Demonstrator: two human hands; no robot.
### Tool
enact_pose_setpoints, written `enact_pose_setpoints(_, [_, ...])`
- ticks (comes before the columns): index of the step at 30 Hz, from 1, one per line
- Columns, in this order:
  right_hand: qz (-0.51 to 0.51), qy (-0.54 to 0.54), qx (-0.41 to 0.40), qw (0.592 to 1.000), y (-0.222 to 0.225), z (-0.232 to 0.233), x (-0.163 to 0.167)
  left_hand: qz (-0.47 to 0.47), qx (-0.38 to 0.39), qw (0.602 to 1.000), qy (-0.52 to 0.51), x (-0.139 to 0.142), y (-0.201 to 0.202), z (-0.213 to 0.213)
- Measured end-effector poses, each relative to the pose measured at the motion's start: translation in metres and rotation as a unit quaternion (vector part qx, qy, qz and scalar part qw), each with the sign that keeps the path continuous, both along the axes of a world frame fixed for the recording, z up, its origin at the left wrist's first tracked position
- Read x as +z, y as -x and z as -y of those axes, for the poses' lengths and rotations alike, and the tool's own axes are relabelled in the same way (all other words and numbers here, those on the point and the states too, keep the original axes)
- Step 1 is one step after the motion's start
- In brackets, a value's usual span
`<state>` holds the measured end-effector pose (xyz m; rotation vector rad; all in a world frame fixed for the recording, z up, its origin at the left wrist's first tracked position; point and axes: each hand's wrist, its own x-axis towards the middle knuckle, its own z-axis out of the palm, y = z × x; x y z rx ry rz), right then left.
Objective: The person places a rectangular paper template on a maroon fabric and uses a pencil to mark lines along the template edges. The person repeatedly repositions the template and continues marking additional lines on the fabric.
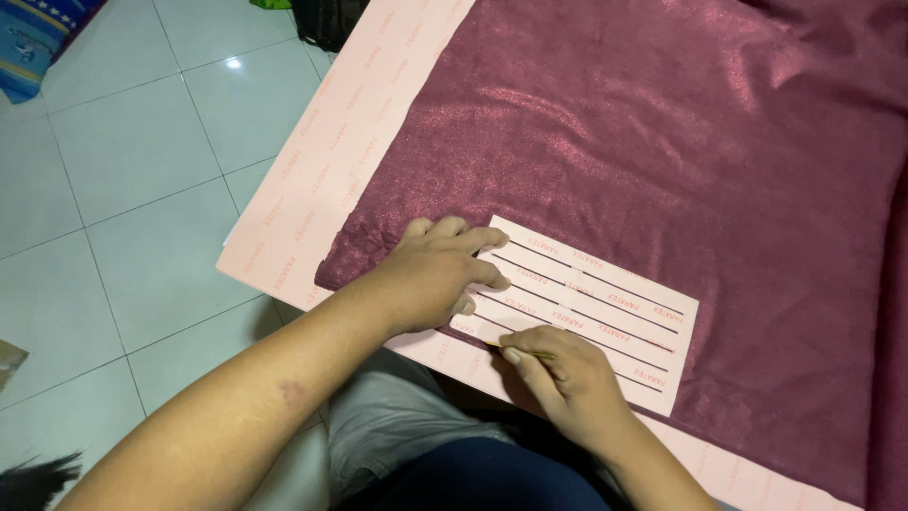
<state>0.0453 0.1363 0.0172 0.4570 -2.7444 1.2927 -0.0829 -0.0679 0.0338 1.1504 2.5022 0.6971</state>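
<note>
Pink card with long parallel slits, a kind of stencil template [605,312], lies flat on the maroon fabric [662,142] near the front edge of the table, and that's where both hands are. The left hand [437,274] sits palm-down on the template's left end, fingers spread and flat, pressing it to the cloth rather than gripping anything. The right hand [567,378] is closed around a thin yellowish stick, maybe a pencil or chalk marker [520,350]; honestly it's hard to say which, since only a short sliver pokes out past the fingers. Its tip sits at the lower-left slits of the template, just beside the left hand's fingertips.

Parts of the template are hidden: the left end is under the palm, and the right hand covers part of the bottom edge. There's faint printing on the card, too small to matter.

The fabric has a slight shimmer and some wrinkles, and it runs off the top and right of the shot. Under it is a bigger pale pink sheet [322,170] of the same sort of card, sticking out on the left and along the bottom. Beyond that is white tiled floor [123,189], with a blue patterned thing [33,38] cut off in the top-left corner and something dark [326,19] at the top edge that can't be made out.
</note>
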Motion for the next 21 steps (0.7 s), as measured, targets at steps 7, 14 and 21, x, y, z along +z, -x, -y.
enact_pose_setpoints(7, [0.064, -0.027, -0.028, 0.997, 0.001, 0.0, 0.008, 0.027, 0.014, 0.999, -0.036, -0.001, -0.002, 0.007])
enact_pose_setpoints(14, [-0.013, -0.005, 0.045, 0.999, 0.016, 0.016, -0.004, 0.05, 0.003, 0.996, -0.074, -0.011, -0.003, 0.013])
enact_pose_setpoints(21, [0.022, -0.028, 0.053, 0.998, 0.022, 0.015, 0.001, 0.031, -0.012, 0.995, -0.09, -0.023, -0.003, 0.017])
